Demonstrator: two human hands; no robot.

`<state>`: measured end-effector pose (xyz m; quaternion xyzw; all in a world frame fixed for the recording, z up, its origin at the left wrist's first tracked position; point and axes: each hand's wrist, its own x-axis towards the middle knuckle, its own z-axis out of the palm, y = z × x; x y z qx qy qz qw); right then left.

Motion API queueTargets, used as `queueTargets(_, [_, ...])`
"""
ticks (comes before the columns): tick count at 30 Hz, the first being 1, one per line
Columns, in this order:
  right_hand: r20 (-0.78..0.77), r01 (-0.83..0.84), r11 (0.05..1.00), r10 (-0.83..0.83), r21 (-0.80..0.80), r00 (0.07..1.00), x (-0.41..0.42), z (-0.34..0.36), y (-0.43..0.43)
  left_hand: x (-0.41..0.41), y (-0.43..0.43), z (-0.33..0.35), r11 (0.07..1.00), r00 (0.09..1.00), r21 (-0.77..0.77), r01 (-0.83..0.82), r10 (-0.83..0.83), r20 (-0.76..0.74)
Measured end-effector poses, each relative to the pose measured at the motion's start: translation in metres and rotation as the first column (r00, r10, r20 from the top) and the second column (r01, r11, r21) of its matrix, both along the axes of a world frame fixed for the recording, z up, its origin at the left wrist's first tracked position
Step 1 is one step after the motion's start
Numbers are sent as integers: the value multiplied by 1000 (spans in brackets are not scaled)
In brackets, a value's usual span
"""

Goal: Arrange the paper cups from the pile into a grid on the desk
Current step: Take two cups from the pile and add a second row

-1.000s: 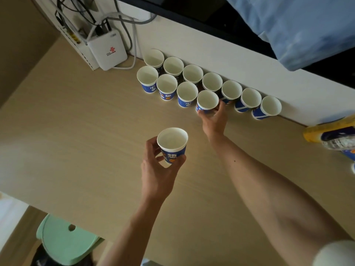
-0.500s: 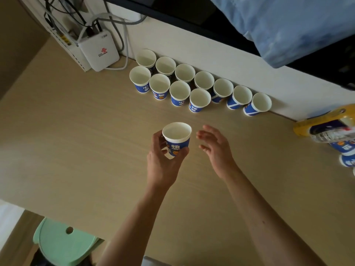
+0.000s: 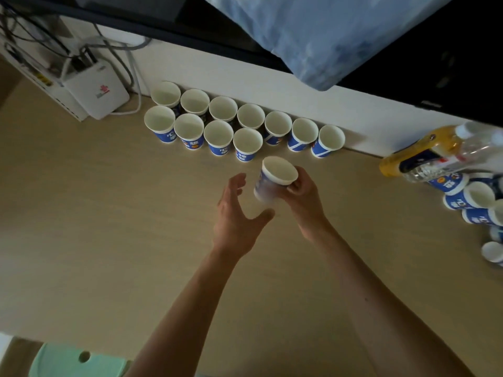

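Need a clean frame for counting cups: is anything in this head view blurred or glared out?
Head view: grid cups sharp enough to count; held cup in the right hand motion-smeared, print unreadable; bottles at the right edge blurred; light dim and even, no glare.

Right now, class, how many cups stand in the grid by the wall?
11. Seven form the back row along the wall; four form the front row, before its left end. One more cup is held in the right hand, unplaced.

Bare desk (image 3: pixel 81 213) lies open before the cup rows (image 3: pixel 218 133); pile (image 3: pixel 479 195) crowds the right.
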<state>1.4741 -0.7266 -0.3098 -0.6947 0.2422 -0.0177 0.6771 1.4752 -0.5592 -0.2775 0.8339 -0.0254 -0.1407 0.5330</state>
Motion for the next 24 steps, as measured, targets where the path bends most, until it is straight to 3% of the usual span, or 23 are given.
queueTargets(3, [-6, 149, 976, -152, -157, 988, 16, -18, -2, -8, 8, -1, 999, 998, 6, -53, 53, -30])
queueTargets(10, [18, 205, 931, -209, -303, 978, 53, -53, -4, -35, 31, -5, 993, 991, -10, -118, 117, -67])
queueTargets(24, [-16, 247, 924, -263, -291, 965, 80, -88, -2, -44, 51, -7, 991, 990, -26, -129, 127, -67])
